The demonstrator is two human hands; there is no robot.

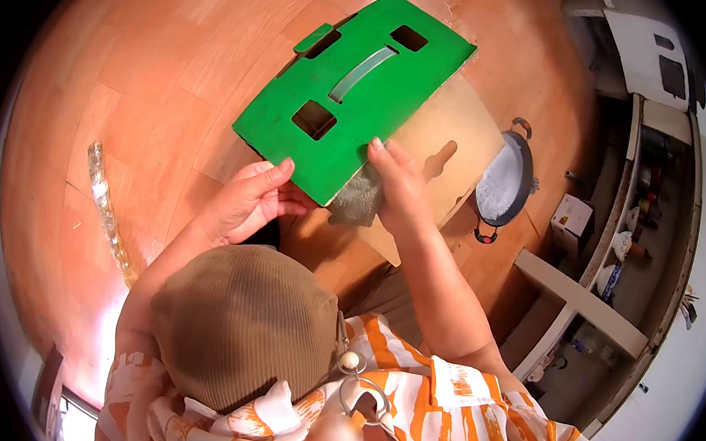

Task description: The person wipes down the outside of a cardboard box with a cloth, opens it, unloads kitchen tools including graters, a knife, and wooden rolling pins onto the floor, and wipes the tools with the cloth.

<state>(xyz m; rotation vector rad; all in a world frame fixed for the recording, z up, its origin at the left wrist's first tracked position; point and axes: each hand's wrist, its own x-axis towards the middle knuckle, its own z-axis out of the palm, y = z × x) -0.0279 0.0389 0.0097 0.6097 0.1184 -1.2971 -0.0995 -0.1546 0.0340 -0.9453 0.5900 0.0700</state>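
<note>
We hold the green box [375, 102], left hand [259, 193] clamped on its near end, right hand [404, 187] on its right edge; the next move likely needs both.

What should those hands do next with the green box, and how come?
Perhaps the left hand could slide up and try tucking in the small green tab. It seems to stick out past the left edge of the green box, and the right hand is holding the box too.
</note>
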